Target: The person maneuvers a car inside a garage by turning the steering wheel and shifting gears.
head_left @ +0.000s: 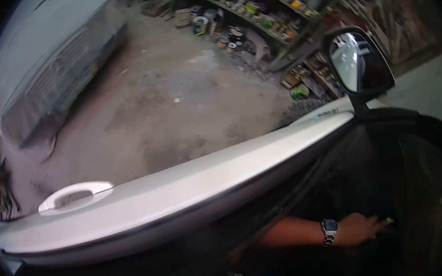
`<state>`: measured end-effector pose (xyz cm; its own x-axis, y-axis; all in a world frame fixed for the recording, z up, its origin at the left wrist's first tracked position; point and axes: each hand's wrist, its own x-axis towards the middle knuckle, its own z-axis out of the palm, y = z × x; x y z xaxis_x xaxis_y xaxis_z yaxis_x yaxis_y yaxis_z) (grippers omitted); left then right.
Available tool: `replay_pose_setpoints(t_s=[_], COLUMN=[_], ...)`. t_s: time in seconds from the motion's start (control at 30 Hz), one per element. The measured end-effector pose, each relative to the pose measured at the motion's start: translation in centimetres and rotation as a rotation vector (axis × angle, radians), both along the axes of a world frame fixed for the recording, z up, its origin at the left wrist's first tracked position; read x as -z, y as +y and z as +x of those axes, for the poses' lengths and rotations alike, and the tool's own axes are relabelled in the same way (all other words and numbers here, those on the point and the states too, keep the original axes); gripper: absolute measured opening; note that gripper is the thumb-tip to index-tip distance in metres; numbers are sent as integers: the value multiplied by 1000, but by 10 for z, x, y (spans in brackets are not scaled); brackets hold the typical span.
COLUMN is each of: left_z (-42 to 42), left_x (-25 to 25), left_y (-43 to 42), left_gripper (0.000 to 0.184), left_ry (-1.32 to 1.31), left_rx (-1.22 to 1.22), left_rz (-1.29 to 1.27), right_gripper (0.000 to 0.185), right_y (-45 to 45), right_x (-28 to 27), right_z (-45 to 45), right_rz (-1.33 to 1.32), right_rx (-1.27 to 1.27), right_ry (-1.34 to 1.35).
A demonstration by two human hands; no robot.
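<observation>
My left hand [357,229] reaches to the right inside the dark car, palm down, with a metal-banded watch [329,231] on its wrist. Its fingers are stretched out and slightly apart. A small yellow-green spot [389,221] shows at the fingertips; what it is, I cannot make out. Beyond the arm runs the white car door [191,175], its outer side facing away from me. It carries a white door handle [77,196] at the left and a side mirror [358,63] at the upper right. My right hand is out of view.
A car under a grey cover [54,42] stands at the left on the dusty floor [172,96]. Shelves [243,15] with many cans and bottles line the back. Buckets [200,25] and boxes stand below them. The car interior is mostly too dark to make out.
</observation>
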<state>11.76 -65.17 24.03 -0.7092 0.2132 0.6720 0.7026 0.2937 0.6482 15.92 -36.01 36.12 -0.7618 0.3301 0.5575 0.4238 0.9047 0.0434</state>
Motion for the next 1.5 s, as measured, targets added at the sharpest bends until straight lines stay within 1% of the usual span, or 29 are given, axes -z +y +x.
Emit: replay_pose_setpoints(t_s=[0.13,0.23,0.3,0.37,0.4,0.5,0.57,0.6,0.63,0.67,0.7,0.73,0.77,0.8,0.83,0.9,0.97,1.0,1.03,1.07,1.17,1.2,1.23,1.3,1.33,1.43,1.5], left_z=[0,0,1,0,2,2,-11,-17,-29,-29,-40,-51,-77,-97,-24,-25,-20,-24,-29,-31,-34,-29,-28,-29,-22,-34,-35], left_x=[2,-2,-5,-5,-6,-5,-2,-1,2,-2,-2,-5,7,15,6,5,7,10,13,13,17,14,13,12,7,15,17], left_y=[-3,-3,0,4,4,19,39,48,64,74,91,114,138,162,111,115,109,110,112,110,112,110,111,112,113,111,113], left_gripper=[57,54,55,57,57,57,56,53,54,50,47,46,47,45,46,46,46,47,47,47,47,48,48,48,49,50,51], left_ry=[42,47,49,91,74,97,128,180,203,-10,16,-14,207,196,216,270,126,199,272,215,232,166,179,207,149,160,218], left_rx=[-56,-34,-78,-73,-71,-123,-168,-178,-262,-220,-240,-207,-205,-200,-177,-187,-170,-171,-177,-197,-192,-202,-200,-200,-209,-224,-243], left_rz=[-7,-19,-23,6,-19,-16,22,57,-21,-57,-67,10,76,85,113,105,95,101,108,62,75,50,49,47,38,21,33], right_gripper=[62,61,60,60,59,67,69,63,56,51,54,55,57,63,70,78,79,76,78,79,81,81,81,80,80,77,76], right_y=[3,-2,0,12,12,36,45,34,58,82,70,102,135,159,112,122,111,106,109,110,114,114,113,112,112,111,113], right_x=[0,-3,0,-2,-1,1,-7,-24,-16,-7,-24,-18,-12,-12,-16,-17,-19,-24,-21,-22,-17,-17,-18,-21,-23,-28,-22], right_z=[-4,7,11,4,1,-11,-30,-28,-45,-60,-61,-86,-110,-126,-57,-62,-46,-40,-40,-39,-42,-42,-42,-42,-41,-38,-47], right_rz=[30,86,111,94,48,-213,-170,-273,-521,-563,-662,-582,-497,-376,-241,-171,-153,-237,-237,-230,-211,-211,-209,-237,-248,-314,-272], right_rx=[-66,-31,-16,-21,-23,-22,-18,-164,-480,-581,-407,-530,-650,-613,-589,-512,-484,-462,-484,-508,-533,-528,-525,-508,-500,-491,-493], right_ry=[-34,-53,-68,-77,-73,-14,-25,-9,58,157,93,131,167,209,252,237,290,205,232,259,315,319,321,265,240,156,211])
